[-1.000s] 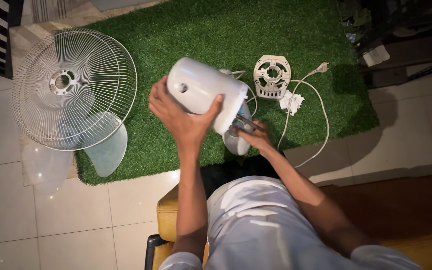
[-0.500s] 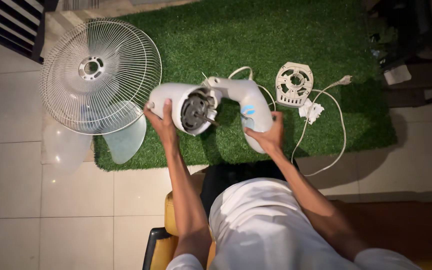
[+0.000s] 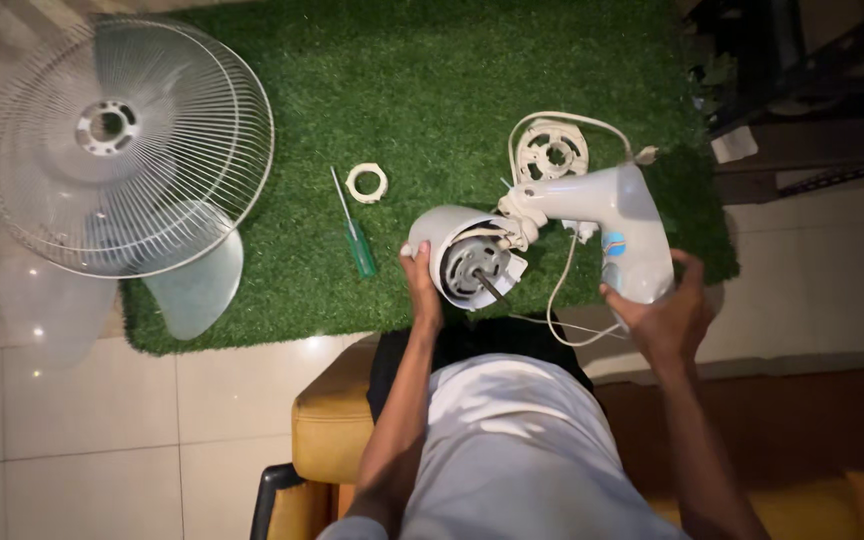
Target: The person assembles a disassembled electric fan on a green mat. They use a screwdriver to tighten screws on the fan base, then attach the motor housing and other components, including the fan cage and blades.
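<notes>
I hold a white fan body above the green turf mat (image 3: 452, 80). My left hand (image 3: 420, 285) grips the round motor housing (image 3: 457, 250), whose open front shows the motor and its shaft pointing toward me. My right hand (image 3: 664, 312) grips the fan's curved white neck (image 3: 624, 225). A white power cord (image 3: 557, 290) loops down from the body. On the mat left of the motor lie a green-handled screwdriver (image 3: 357, 240) and a small white ring nut (image 3: 366, 182).
A round wire fan guard (image 3: 122, 150) rests at the mat's left end, over translucent fan blades (image 3: 187, 290). A white vented motor cover (image 3: 549, 150) lies on the mat behind the fan body. I sit on a yellow seat (image 3: 327, 430) on pale floor tiles (image 3: 102, 420).
The fan body has shifted to the right and closer to me. The screwdriver and ring nut, hidden before, now show on the mat. Both hands keep their hold.
</notes>
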